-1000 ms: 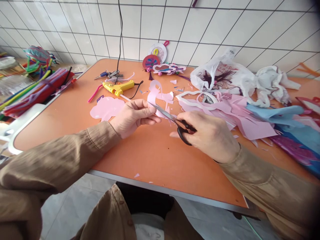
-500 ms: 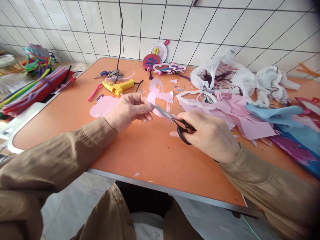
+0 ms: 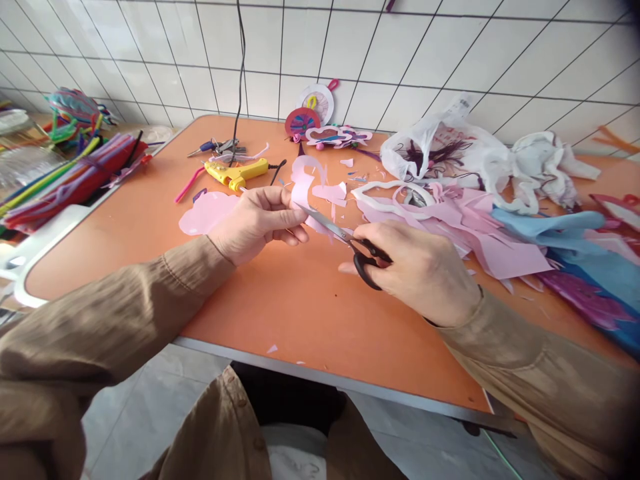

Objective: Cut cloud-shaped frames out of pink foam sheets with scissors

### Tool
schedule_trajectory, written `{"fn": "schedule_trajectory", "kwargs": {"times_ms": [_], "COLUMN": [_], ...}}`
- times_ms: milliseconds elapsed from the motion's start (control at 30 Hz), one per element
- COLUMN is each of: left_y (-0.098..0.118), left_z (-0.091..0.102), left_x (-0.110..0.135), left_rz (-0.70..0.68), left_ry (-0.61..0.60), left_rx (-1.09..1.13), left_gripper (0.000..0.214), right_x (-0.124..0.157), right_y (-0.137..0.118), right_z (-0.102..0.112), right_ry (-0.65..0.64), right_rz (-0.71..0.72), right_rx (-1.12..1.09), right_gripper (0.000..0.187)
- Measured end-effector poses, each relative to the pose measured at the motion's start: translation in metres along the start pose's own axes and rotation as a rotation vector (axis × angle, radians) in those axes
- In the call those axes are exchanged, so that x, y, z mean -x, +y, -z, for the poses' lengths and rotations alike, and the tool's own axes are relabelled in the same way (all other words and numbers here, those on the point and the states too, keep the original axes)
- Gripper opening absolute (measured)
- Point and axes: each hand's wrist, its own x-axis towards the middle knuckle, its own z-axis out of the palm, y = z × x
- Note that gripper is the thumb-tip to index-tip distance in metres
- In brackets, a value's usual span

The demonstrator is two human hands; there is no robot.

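Head camera, and here we are at one orange table [image 3: 300, 307], two hands at work, with one yellow glue gun [image 3: 237, 175] as our marker! The left hand [image 3: 257, 223], just nearer the wearer than the gun and to its right, pinches one curling pink piece [image 3: 301, 192] between thumb and fingers. And in comes one pair of scissors [image 3: 326, 223], right of the gun and nearer the wearer, the tips right at that pink piece by the left fingertips! The right hand [image 3: 417, 267] has them, fingers wrapped around the two black handles.

Just in front of the gun lies one pink cloud-shaped cutout [image 3: 207, 213], partly behind the left hand. One bright pink pipe cleaner [image 3: 189, 185] sits at its left; one black cord [image 3: 241, 73] hangs down behind it.

Look beyond the gun, to the right: two round ornaments, one red disc [image 3: 303, 122] and one white disc [image 3: 325, 103], against the wall! Well to the gun's right, one white plastic bag [image 3: 450, 143], one white wavy frame [image 3: 367, 193], and a heap of pink sheets [image 3: 515, 247], too tangled to count. Well left, one bundle of pipe cleaners [image 3: 85, 177].
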Motion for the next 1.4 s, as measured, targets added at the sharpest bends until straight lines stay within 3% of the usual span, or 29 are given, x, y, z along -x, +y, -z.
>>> {"fn": "schedule_trajectory", "kwargs": {"times_ms": [233,500,933,1167,1400], "left_y": [0.0016,0.0037,0.0029,-0.0009,-0.0021], "left_z": [-0.0004,-0.0043,-0.0054,-0.0059,-0.0055], "left_x": [0.0027,0.0045,0.0058,0.0037,0.0027], "left_rz": [0.043,-0.079,-0.134,-0.108,-0.115], "left_ry": [-0.023,0.067,0.056,0.028,0.047], "left_rx": [-0.047,-0.249,-0.363,-0.298,-0.3], "left_gripper": [0.03,0.021,0.019,0.029,0.019], "right_x": [0.0008,0.0,0.002,0.0016,0.0024], "right_y": [-0.0007,-0.0017,-0.0014,-0.0044,-0.0046], "right_z": [0.0009,0.0016,-0.0005,-0.0017,-0.0027], "right_ry": [0.003,-0.012,-0.042,-0.02,-0.05], "right_rz": [0.012,-0.01,-0.043,-0.037,-0.033], "right_rx": [0.047,0.035,0.034,-0.003,0.051], "right_gripper": [0.008,0.01,0.015,0.017,0.021]}}
